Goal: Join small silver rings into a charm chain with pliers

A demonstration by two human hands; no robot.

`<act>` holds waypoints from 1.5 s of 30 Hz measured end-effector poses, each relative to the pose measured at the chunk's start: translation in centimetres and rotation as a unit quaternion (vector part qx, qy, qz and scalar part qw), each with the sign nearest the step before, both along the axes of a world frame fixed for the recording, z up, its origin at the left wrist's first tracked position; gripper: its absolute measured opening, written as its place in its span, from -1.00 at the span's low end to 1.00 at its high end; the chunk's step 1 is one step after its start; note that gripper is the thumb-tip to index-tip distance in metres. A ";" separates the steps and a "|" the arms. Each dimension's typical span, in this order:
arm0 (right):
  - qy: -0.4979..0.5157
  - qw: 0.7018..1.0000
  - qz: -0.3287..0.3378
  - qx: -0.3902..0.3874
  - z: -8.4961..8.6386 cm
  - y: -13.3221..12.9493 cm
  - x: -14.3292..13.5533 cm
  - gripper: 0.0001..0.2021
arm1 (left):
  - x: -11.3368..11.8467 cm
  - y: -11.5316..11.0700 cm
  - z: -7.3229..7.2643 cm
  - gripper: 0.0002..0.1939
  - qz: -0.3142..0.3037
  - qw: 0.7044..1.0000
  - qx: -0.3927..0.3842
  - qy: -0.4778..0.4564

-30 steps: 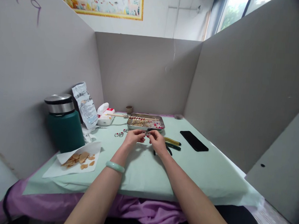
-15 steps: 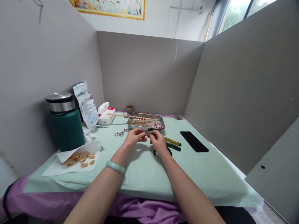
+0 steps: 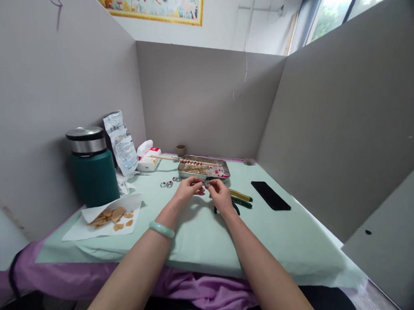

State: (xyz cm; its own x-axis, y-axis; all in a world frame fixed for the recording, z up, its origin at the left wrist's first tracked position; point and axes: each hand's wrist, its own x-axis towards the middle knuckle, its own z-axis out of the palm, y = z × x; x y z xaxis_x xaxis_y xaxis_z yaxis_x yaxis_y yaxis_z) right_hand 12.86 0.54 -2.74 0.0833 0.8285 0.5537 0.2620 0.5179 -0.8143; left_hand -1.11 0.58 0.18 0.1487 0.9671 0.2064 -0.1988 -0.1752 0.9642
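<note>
My left hand (image 3: 189, 189) and my right hand (image 3: 220, 193) meet just in front of the metal tray, fingertips pinched together. Between them is a small silvery ring (image 3: 206, 184) with a bit of red; its details are too small to make out. Pliers with yellow and dark green handles (image 3: 241, 195) lie partly hidden behind my right hand. Several similar rings (image 3: 166, 184) rest on the cloth left of my left hand. The metal tray (image 3: 181, 174) holds gold and red small parts, and a wooden stick (image 3: 164, 157) strung with red-dotted rings lies across it.
At the left stand a green thermos (image 3: 94, 178), a silver pouch (image 3: 120, 144) and a tissue pack (image 3: 149, 159). Brown flakes (image 3: 112, 217) lie on white paper. A black phone (image 3: 271, 196) is at the right. Grey partitions (image 3: 207, 98) enclose the table; a small brown cup (image 3: 181, 150) stands at the back.
The view has shifted slightly. Both hands stay together at the small ring, with only a slight change in the fingers.
</note>
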 end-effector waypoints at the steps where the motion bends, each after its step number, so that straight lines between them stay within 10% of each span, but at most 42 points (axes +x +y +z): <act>1: -0.004 1.000 0.003 0.004 0.0 0.0 0.0 -0.83 | 0.0 -0.1 0.1 -0.79 0.000 1.000 0.000 -0.003; 16: -0.105 0.990 -0.073 0.055 0.0 -0.4 -0.2 -0.82 | 0.6 -0.3 0.1 -0.78 0.008 0.998 -0.006 0.067; 30: 0.009 0.991 0.109 -0.078 0.3 -0.7 -0.5 -0.62 | -0.4 -0.4 -0.5 -0.84 -0.077 0.995 -0.059 -0.021; 35: 0.017 0.990 0.102 -0.095 0.1 -0.6 -0.5 -0.53 | -2.6 0.7 0.3 -0.84 0.066 0.995 -0.061 0.051; 38: -0.015 0.992 0.087 -0.089 0.0 -0.6 -0.6 -0.52 | -4.8 1.5 1.1 -0.84 0.215 0.941 -0.049 0.257; 41: -0.035 0.992 0.085 -0.080 0.1 -0.7 -0.5 -0.53 | -6.5 2.0 1.1 -0.82 0.328 0.813 0.011 0.481; 45: -0.049 0.992 0.089 -0.074 0.1 -0.8 -0.4 -0.56 | -7.5 2.3 -0.3 -0.78 0.307 0.721 -0.032 0.620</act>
